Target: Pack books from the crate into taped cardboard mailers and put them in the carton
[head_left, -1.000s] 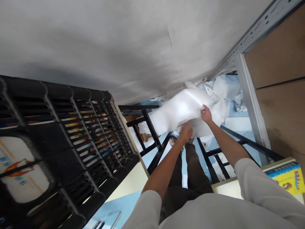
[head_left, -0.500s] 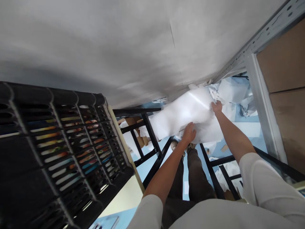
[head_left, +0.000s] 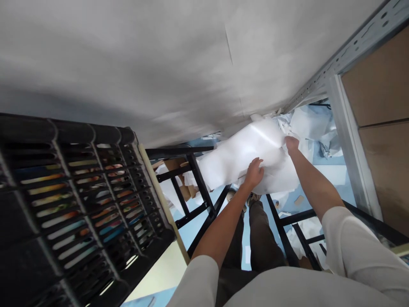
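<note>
A large, crumpled white packing sheet (head_left: 236, 149) hangs in front of my legs, above the floor. My right hand (head_left: 291, 144) is closed on the sheet's right edge, where it bunches up. Lower down and nearer me, my left hand (head_left: 254, 172) is against the sheet's near side, its fingers stretched out and the thumb apart. The fingertips of my right hand are partly hidden in the folds.
A black plastic crate (head_left: 79, 204) with colourful items stands at left. Black metal frames (head_left: 201, 183) flank my legs. A grey perforated post (head_left: 358, 145) and cardboard boxes (head_left: 383, 162) stand at right. More white sheets (head_left: 311, 123) lie beyond, over a blue floor (head_left: 294, 198).
My left hand has lifted slightly up the sheet and its fingers have loosened. My right hand keeps hold of the edge. The view has shifted a little.
</note>
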Available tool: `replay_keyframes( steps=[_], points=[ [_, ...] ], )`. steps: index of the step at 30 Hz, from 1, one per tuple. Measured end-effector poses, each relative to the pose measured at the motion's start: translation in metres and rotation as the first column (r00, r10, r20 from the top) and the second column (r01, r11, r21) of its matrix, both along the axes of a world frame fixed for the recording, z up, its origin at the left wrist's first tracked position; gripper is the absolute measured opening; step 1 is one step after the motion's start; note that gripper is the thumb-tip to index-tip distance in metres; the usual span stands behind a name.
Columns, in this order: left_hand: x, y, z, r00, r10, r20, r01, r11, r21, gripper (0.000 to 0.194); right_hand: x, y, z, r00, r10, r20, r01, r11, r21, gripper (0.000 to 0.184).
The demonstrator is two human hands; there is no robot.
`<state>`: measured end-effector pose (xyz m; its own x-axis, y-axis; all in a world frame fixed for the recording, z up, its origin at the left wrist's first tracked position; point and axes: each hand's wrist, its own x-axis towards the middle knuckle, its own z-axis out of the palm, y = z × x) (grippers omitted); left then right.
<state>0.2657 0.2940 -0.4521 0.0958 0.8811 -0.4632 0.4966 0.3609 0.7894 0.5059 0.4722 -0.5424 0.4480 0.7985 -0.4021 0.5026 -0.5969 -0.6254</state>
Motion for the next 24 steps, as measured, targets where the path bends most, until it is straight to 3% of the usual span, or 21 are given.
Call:
replay_keyframes(
  steps=[3, 6, 11, 17, 24],
  points=[
    [0.001, -0.002, 0.004, 1.000, 0.002, -0.011, -0.002, 1.000, 0.000, 0.043, -0.001, 0.002, 0.015, 0.996, -0.078, 0.041, 0.079, 0.996, -0.033, 0.017],
    [0.004, -0.003, 0.011, 1.000, -0.003, -0.008, 0.003, 1.000, -0.016, 0.043, -0.004, 0.002, 0.034, 0.996, -0.068, 0.054, 0.066, 0.997, 0.032, 0.023],
    [0.011, 0.002, 0.030, 1.000, -0.020, 0.022, 0.020, 1.000, -0.015, 0.043, -0.014, -0.001, 0.064, 0.994, -0.042, -0.101, 0.051, 0.994, 0.092, 0.050],
    [0.021, 0.006, 0.062, 0.998, -0.007, 0.069, 0.006, 1.000, 0.021, 0.040, -0.030, -0.016, 0.116, 0.983, 0.134, -0.125, -0.120, 0.986, 0.111, 0.020],
    [0.023, 0.028, 0.099, 0.988, 0.083, 0.133, -0.092, 0.994, 0.066, 0.040, -0.049, -0.039, 0.180, 0.936, 0.336, -0.103, -0.322, 0.938, 0.130, 0.021]
  ],
)
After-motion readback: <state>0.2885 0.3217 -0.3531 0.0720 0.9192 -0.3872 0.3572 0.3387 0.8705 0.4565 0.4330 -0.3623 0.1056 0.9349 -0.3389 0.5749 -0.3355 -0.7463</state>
